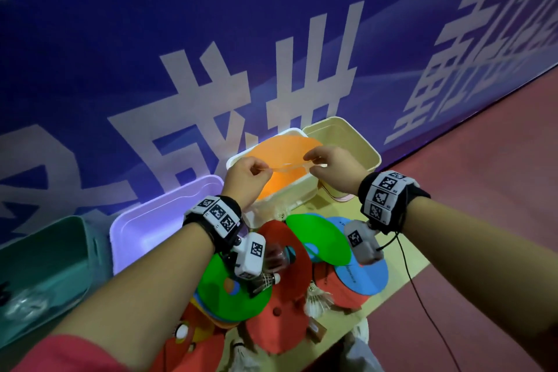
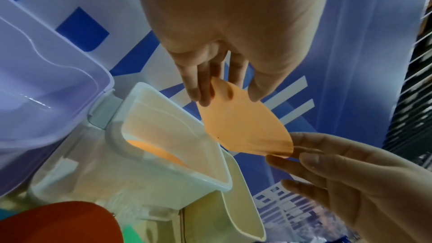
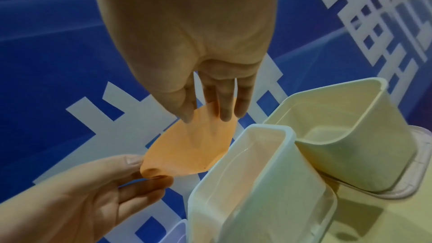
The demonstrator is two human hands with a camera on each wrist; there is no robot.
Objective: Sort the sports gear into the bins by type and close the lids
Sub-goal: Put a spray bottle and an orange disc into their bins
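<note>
Orange and thin, a flat flexible plastic disc (image 2: pixel 245 127) hangs stretched between both hands above the open white rectangular plastic bin (image 1: pixel 297 190). The left hand (image 1: pixel 246 180) pinches one edge, the right hand (image 1: pixel 332 167) the opposite. Another orange disc (image 1: pixel 280 148) lies inside that bin.

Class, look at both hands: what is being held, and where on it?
A thin, flexible orange disc, pinched at opposite edges: left hand on one side, right hand on the other.

Thin orange disc (image 2: pixel 245 125) bent edge-on above open white bin (image 1: pixel 305 187), another orange disc (image 2: pixel 155 151) inside
</note>
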